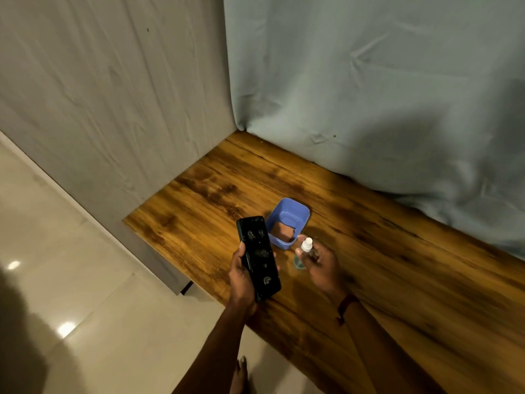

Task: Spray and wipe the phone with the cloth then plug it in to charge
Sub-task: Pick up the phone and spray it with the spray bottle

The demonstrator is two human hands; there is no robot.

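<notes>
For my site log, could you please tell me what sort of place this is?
Likely a room indoors, perhaps a home or a staged recording corner: a wooden tabletop, cloth sheets draped behind it, and a glossy tiled floor.

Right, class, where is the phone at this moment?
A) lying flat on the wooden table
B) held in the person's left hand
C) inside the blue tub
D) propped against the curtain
B: the left hand grips the phone, its dark screen spotted with droplets, while the right hand holds the spray bottle.
</notes>
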